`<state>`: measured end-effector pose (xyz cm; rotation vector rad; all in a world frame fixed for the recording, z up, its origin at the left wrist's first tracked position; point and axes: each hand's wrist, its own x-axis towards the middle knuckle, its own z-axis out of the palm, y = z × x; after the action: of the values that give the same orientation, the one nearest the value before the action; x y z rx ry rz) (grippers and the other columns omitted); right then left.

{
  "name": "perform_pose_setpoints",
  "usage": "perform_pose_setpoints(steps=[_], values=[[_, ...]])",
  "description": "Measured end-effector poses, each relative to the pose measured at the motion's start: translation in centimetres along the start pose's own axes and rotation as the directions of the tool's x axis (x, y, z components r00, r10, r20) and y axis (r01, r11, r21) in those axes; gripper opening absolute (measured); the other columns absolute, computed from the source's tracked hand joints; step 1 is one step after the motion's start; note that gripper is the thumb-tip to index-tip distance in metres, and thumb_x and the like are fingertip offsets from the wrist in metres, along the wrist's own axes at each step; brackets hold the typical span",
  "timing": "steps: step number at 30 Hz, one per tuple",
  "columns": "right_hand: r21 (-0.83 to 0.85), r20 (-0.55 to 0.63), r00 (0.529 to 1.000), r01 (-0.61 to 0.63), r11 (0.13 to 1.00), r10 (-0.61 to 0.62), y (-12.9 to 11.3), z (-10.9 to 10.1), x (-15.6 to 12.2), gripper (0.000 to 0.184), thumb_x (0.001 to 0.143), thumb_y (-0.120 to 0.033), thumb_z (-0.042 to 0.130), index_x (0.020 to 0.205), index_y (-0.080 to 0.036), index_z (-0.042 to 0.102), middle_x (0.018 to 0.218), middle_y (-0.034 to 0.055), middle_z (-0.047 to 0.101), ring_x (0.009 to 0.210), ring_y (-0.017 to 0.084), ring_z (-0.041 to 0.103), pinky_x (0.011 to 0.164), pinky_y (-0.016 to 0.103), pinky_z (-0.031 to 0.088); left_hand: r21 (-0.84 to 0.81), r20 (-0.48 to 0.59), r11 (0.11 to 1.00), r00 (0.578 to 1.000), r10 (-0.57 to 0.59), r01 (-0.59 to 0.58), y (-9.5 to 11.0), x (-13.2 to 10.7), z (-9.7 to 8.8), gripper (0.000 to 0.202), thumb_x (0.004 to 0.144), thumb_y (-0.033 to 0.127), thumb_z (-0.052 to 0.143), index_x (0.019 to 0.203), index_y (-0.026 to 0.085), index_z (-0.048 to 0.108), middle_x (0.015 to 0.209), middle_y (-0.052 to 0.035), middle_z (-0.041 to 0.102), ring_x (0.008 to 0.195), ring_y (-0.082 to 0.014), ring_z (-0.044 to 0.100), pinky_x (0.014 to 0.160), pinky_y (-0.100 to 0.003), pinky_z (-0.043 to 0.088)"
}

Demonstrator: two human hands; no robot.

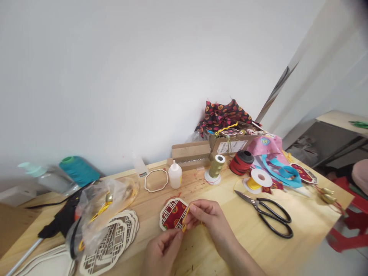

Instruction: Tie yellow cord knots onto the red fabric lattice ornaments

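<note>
Both my hands meet at the front middle of the table, pinching a thin yellow cord (pixel 186 214). My left hand (pixel 165 249) has thumb and finger closed on its lower end. My right hand (pixel 205 216) is higher, its fingertips pressed together on the upper part of the cord. Just behind them lies a scalloped ornament (pixel 174 212) with red patterned fabric under a cream lattice frame. My fingers partly cover its right edge, and I cannot tell whether the cord is fastened to it.
Black-handled scissors (pixel 266 212) lie open on the right, near a yellow cord spool (pixel 257 180). A white squeeze bottle (pixel 175 175), an olive thread cone (pixel 217 166) and a cardboard box (pixel 191 155) stand behind. Lattice frames (pixel 106 245) and a plastic bag (pixel 99 203) are at left.
</note>
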<state>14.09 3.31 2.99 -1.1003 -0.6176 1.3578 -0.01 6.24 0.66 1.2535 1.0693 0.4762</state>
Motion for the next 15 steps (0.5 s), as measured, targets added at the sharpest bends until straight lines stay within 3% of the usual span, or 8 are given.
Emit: perform_pose_setpoints(steps=[11, 13, 15], values=[[0.164, -0.033, 0.999, 0.035, 0.986, -0.03, 0.6, -0.2, -0.8, 0.019, 0.073, -0.029, 0.056, 0.067, -0.011, 0.06, 0.058, 0.0038, 0.062, 0.051, 0.01, 0.054, 0.052, 0.019, 0.04, -0.076, -0.044, 0.997, 0.998, -0.035, 0.031, -0.5, 0.1, -0.4, 0.035, 0.058, 0.044, 0.061, 0.076, 0.015, 0.068, 0.072, -0.0043, 0.071, 0.076, -0.0232, 0.06, 0.07, -0.028, 0.045], [0.104, 0.031, 0.999, 0.017, 0.994, -0.02, 0.4, -0.9, -1.7, 0.018, 0.072, -0.029, 0.057, 0.066, -0.012, 0.06, 0.057, 0.0037, 0.061, 0.051, 0.011, 0.055, 0.053, 0.021, 0.041, -0.105, -0.009, 0.993, 0.999, -0.054, 0.053, -0.4, -0.1, -0.4, 0.035, 0.058, 0.044, 0.061, 0.077, 0.015, 0.068, 0.073, -0.0045, 0.071, 0.078, -0.024, 0.06, 0.071, -0.03, 0.044], [-0.021, 0.183, 0.981, -0.06, 0.998, 0.063, 0.3, -1.7, -2.7, 0.019, 0.068, -0.031, 0.059, 0.066, -0.012, 0.061, 0.058, 0.0043, 0.062, 0.051, 0.011, 0.055, 0.052, 0.022, 0.042, -0.149, -0.009, 0.986, 0.997, -0.074, 0.072, -0.3, -0.2, -0.3, 0.034, 0.059, 0.042, 0.061, 0.078, 0.015, 0.067, 0.072, -0.0047, 0.07, 0.08, -0.0245, 0.059, 0.071, -0.03, 0.044]])
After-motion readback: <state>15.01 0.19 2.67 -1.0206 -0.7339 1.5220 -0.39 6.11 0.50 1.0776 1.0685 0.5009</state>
